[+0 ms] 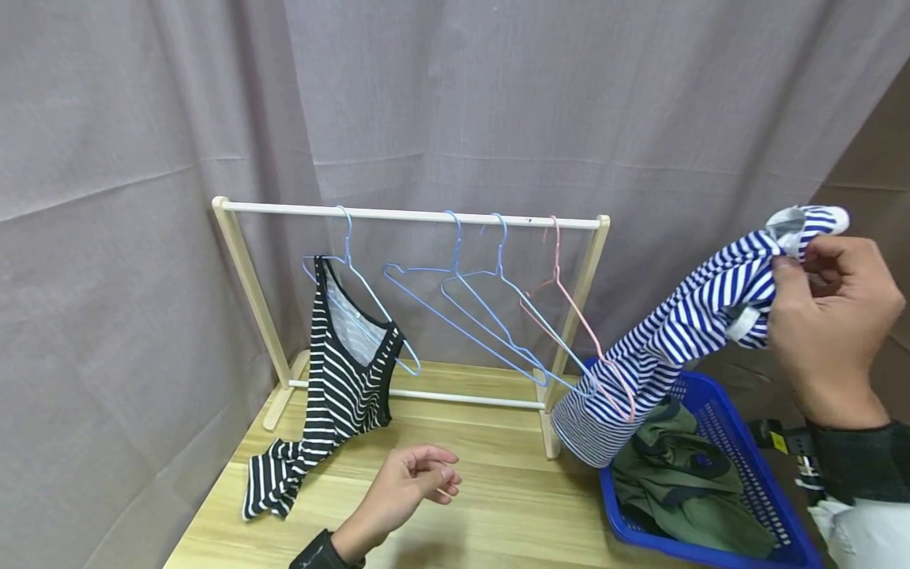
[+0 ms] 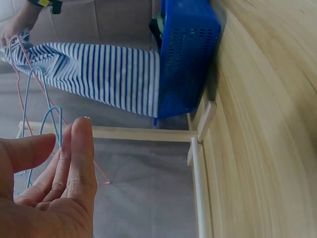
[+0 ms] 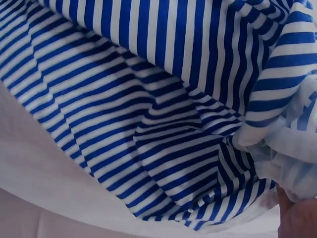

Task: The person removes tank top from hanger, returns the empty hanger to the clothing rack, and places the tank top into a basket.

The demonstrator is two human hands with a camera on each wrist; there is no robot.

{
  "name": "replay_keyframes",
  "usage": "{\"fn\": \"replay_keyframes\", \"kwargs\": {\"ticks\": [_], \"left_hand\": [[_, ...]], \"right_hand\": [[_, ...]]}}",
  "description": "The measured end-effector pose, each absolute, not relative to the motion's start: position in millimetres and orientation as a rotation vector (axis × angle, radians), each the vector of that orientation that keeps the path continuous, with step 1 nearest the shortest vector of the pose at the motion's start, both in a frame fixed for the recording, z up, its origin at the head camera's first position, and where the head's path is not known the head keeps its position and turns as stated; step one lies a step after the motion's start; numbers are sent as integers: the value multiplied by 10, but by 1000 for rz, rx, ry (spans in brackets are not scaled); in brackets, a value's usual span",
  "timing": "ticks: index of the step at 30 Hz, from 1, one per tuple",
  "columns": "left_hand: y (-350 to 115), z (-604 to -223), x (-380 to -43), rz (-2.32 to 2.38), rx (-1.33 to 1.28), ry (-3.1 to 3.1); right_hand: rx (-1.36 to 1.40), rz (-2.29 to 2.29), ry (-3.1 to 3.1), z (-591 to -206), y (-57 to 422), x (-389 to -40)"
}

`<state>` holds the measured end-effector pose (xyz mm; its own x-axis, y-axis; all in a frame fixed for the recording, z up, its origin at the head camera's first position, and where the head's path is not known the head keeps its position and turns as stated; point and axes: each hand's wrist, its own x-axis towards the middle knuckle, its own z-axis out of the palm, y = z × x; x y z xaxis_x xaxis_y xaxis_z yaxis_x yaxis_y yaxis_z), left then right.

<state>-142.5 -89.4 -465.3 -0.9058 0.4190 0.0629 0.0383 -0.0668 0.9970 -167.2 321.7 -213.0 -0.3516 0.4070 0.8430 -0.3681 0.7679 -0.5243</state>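
Note:
High at the right, my right hand pinches a blue-and-white striped garment by its gathered white-trimmed end. The cloth slants down to the left, behind the pink hanger and over the edge of the blue basket. In the right wrist view the striped fabric fills most of the picture, with folds bunched at the fingers. My left hand hovers over the wooden table, fingers slightly bent and holding nothing. In the left wrist view, its thumb and fingers are apart, and the garment hangs beyond.
A clothes rack stands on the table. From it hang two bare blue hangers and a black-and-white striped top on another blue hanger. The blue basket at right holds dark green clothing. Grey curtain hangs behind.

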Motion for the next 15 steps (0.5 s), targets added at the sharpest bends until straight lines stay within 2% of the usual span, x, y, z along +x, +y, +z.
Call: {"fn": "replay_keyframes", "kwargs": {"ticks": [8, 15], "left_hand": [[-943, -4699, -1440, 2041, 489, 1960], [-961, -4703, -1445, 2038, 486, 1977]], "right_hand": [[-174, 870, -1800, -1879, 3343, -1660], [-264, 856, -1828, -1872, 3494, -1701]]}}
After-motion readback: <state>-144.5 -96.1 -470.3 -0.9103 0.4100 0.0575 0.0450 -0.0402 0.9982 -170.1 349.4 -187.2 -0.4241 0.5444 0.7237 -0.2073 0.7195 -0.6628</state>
